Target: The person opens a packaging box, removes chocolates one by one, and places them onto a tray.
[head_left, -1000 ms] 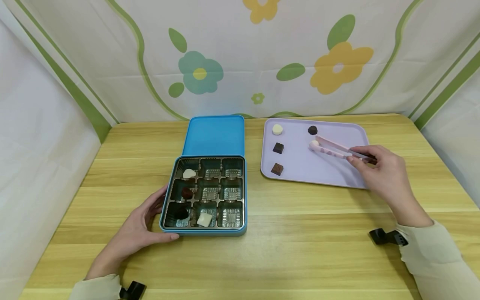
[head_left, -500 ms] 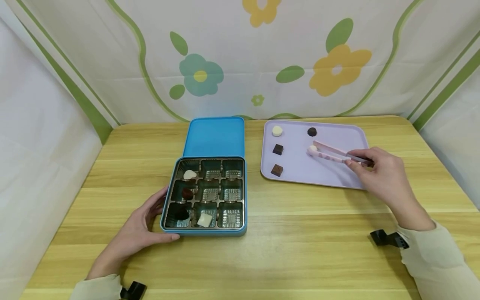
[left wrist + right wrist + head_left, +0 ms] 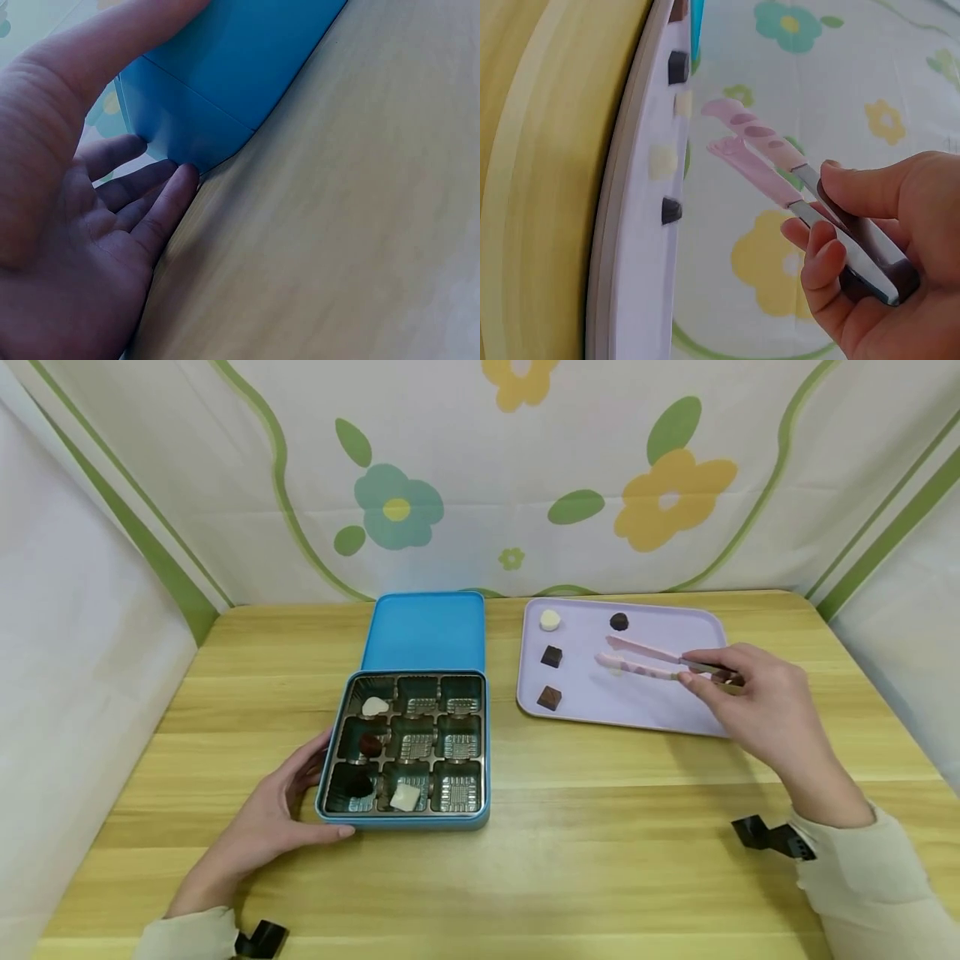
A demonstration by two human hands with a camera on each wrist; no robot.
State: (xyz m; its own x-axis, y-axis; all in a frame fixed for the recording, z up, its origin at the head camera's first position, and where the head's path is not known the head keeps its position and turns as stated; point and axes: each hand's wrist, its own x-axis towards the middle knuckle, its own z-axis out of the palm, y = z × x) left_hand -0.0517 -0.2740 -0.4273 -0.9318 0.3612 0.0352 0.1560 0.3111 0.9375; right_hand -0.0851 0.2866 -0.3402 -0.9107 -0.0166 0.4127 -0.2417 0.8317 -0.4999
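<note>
In the head view my right hand (image 3: 765,710) holds metal tongs with pink tips (image 3: 754,139). The tips are spread apart with nothing between them, raised above the lilac tray (image 3: 660,714). A white chocolate (image 3: 662,162) sits on the tray beneath them, mostly covered by one tip in the head view. My left hand (image 3: 262,822) grips the near left corner of a blue tin box (image 3: 420,822), thumb along its front and fingers against its left side (image 3: 161,105). Inside, a divided insert (image 3: 416,745) has a heart-shaped white chocolate (image 3: 375,706), two dark ones and a square white chocolate (image 3: 405,797).
Also on the tray are a round white chocolate (image 3: 550,620), a dark round chocolate (image 3: 618,622), a dark square one (image 3: 551,656) and a brown square one (image 3: 549,697). The blue lid (image 3: 425,631) lies behind the box. A flowered cloth (image 3: 480,485) hangs behind the wooden table.
The tongs' tips, earlier right around the white chocolate, have risen away from it and shifted left. That chocolate has moved slightly toward the tray's near side. My left hand stays on the box.
</note>
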